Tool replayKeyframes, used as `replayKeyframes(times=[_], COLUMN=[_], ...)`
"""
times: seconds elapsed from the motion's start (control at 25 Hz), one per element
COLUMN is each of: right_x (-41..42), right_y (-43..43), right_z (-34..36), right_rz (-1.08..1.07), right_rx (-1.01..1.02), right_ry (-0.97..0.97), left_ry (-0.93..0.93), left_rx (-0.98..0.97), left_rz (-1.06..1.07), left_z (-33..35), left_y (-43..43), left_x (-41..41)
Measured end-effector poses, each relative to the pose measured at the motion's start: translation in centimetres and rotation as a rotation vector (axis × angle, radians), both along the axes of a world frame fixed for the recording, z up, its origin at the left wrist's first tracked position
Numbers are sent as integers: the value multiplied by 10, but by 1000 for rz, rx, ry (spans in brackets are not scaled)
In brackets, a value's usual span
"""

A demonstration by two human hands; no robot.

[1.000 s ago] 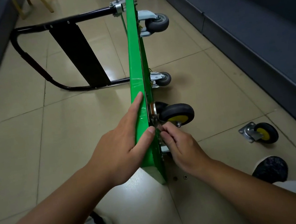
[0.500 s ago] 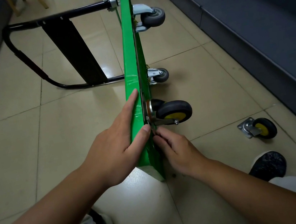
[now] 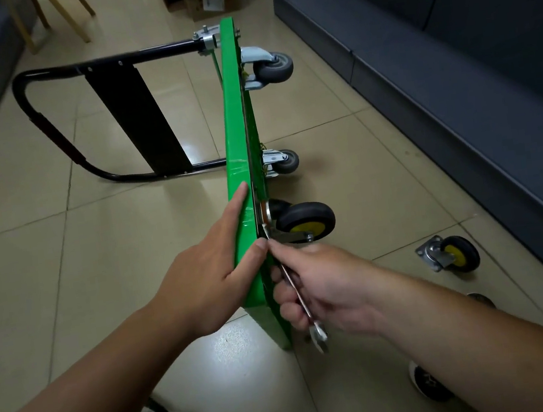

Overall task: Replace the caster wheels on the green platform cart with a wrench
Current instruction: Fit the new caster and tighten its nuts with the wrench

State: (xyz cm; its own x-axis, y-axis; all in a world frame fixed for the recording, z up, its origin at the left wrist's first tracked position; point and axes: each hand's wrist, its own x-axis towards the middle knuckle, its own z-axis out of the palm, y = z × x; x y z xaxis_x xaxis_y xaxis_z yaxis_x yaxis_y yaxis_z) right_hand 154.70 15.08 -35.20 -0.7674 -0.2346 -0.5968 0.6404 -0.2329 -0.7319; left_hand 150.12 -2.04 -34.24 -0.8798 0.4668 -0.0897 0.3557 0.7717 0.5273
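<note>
The right hand [image 3: 322,285] grips a wrench [image 3: 292,282], its far end set at the mount of the yellow-hubbed caster [image 3: 305,222]. The left hand [image 3: 210,276] lies flat, fingers straight, against the green platform cart [image 3: 236,134], which stands on edge on the floor. A loose caster [image 3: 449,253] lies to the right.

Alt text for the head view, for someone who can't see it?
The right hand holds a wrench at the yellow-hubbed caster on the green cart, tipped on its side; the left hand rests on it. A loose caster lies nearby.
</note>
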Motion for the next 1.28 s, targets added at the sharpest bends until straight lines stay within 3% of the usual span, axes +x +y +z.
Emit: replayKeyframes(times=[0.08,0.2,0.28,0.56,0.92,1.08,1.28], right_x=[19,33,28,-7,-13,-7,4], right_y=[2,19,28,13,7,2,-7], right_z=[-20,-64,-84,-110,-104,-93,-42], right_rz=[-73,-97,-77,12,48,44,62], right_rx=[199,720,810,809,607,503,228], right_ry=[131,453,602,845,832,706,335], left_ry=[-14,-42,-45,-30,-1,10,18], left_rx=[0,15,16,43,64,61,21], left_rz=[-10,-11,-6,2,23,21,18], left_z=[0,-1,0,-3,-5,-3,-2], left_y=[-1,0,1,1,0,2,2], left_x=[0,0,1,1,1,2,2])
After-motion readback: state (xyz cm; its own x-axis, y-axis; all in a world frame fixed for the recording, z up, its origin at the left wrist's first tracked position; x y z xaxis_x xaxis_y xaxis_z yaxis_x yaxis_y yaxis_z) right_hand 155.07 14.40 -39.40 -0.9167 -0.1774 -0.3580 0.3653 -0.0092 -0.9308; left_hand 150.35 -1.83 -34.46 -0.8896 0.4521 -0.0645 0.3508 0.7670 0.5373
